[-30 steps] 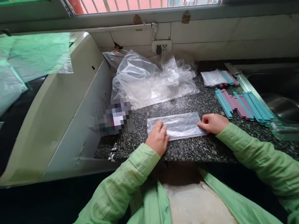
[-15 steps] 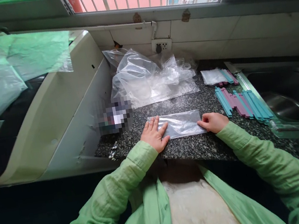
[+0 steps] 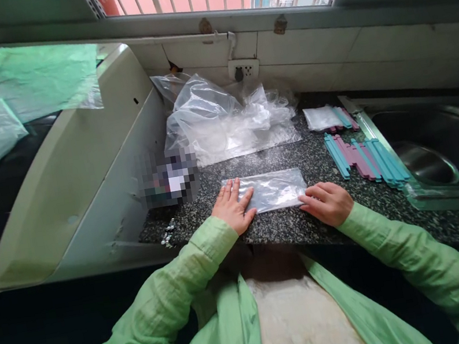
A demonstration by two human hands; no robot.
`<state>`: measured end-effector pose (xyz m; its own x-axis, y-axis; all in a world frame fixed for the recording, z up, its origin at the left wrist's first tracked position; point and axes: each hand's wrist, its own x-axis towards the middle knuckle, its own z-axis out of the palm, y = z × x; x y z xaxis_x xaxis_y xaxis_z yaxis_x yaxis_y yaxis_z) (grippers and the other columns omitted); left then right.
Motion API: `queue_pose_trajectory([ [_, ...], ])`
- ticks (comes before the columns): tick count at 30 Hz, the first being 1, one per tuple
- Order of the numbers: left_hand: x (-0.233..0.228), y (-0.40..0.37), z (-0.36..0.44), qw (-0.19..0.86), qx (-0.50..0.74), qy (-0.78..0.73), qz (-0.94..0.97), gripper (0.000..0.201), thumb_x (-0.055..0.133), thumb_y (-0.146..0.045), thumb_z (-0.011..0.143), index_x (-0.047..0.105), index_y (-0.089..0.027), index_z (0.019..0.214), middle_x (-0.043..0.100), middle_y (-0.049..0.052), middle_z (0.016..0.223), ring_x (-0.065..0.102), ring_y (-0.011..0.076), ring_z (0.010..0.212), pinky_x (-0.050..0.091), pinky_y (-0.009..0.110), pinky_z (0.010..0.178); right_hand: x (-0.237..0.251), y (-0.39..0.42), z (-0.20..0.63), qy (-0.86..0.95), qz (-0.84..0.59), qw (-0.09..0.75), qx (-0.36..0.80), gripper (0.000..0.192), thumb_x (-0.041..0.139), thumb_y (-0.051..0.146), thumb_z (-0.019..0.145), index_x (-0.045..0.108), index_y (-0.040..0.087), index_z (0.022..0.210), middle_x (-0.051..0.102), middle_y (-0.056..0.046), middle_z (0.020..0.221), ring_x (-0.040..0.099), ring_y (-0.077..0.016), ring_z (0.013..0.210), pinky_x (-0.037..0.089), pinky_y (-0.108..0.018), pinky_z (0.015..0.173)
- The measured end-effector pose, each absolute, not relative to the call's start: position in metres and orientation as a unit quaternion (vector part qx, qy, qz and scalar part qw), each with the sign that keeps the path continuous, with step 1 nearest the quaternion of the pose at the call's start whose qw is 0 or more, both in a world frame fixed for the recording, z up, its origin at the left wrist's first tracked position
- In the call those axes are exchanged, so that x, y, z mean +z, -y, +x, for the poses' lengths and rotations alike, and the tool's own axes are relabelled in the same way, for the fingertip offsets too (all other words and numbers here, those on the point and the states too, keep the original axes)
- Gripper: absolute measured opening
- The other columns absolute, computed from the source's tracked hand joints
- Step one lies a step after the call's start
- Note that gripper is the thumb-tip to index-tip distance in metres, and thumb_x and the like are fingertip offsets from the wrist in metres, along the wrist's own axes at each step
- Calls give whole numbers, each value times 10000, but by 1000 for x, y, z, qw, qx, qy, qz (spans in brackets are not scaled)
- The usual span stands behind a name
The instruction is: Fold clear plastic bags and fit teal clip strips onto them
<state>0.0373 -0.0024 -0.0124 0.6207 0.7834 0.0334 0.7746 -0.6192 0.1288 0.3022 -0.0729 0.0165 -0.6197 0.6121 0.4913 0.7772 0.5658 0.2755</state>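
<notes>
The dark speckled counter (image 3: 280,228) is the largest thing, and it lies in front of the person. Two arms in green sleeves (image 3: 166,294) come from below, bent at the elbows, and the forearms go inward and forward, so that the hands stand some way apart. At the right side is the sink (image 3: 366,128), with its metal rim. Toward the wall lies a loose heap of clear plastic (image 3: 223,132). Nearer to the person, a clear flat bag (image 3: 274,189) is laid lengthwise between the two hands, its long edges running from left to right. The left hand (image 3: 231,211) is spread with the palm down, its fingers pointing away over the left end of the bag and the thumb stretched to the right. The right hand (image 3: 328,203) is half curled, its fingertips at the near right corner of the bag; whether they pinch the plastic, I cannot tell. Beyond this hand lies a row of teal and purple strips (image 3: 378,161), and behind them a small clear packet (image 3: 321,118).
</notes>
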Motion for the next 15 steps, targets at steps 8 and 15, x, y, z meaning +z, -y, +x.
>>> queue_pose_trajectory([
  [8,-14,2,37,58,52,-430,900,583,390,-514,818,353,-251,1337,218,126,1459,173,328,1341,189,454,1076,11,68,298,867,-365,155,-301,142,504,146,814,628,172,750,616,-26,700,464,-139,734,323,-286,698],
  [15,-14,1,35,77,65,-419,902,697,455,-602,742,360,-244,1333,221,130,1457,174,357,1333,200,493,1062,17,68,296,865,-380,165,-283,125,523,173,797,622,182,720,604,-20,664,457,-137,715,313,-281,678],
])
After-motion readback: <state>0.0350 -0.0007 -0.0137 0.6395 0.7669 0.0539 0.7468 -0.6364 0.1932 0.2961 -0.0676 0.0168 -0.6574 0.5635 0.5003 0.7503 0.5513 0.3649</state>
